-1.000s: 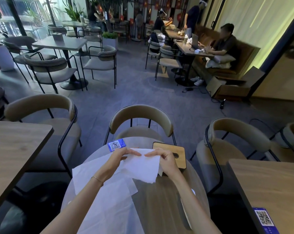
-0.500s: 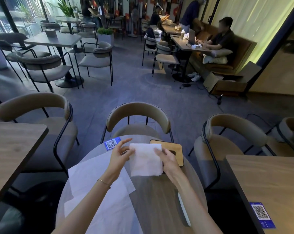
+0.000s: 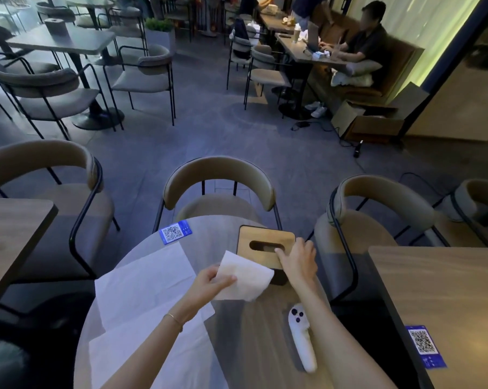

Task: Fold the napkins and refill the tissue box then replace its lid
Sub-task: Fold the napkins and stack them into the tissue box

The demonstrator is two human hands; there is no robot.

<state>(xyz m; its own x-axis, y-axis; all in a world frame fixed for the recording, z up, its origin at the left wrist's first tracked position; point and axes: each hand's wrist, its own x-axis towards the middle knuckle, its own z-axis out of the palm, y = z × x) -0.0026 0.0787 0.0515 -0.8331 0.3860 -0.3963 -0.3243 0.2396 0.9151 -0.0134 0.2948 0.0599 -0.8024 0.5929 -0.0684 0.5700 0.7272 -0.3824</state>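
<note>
A folded white napkin (image 3: 244, 279) is pinched in my left hand (image 3: 209, 283) just above the round table (image 3: 254, 332), in front of the tissue box. The dark tissue box carries its wooden lid (image 3: 265, 242) with an oval slot. My right hand (image 3: 297, 258) rests on the lid's near right corner, fingers gripping its edge. Two unfolded white napkins (image 3: 147, 299) lie flat and overlapping on the table's left half, under my left forearm.
A white handheld controller (image 3: 301, 341) lies on the table under my right forearm. A blue QR card (image 3: 175, 233) sits at the table's far left edge. Padded chairs (image 3: 220, 189) ring the table, with wooden tables on both sides and seated people farther back.
My right hand let go of the napkin and moved right onto the box lid. My left hand now holds the folded napkin alone, lower and nearer to me.
</note>
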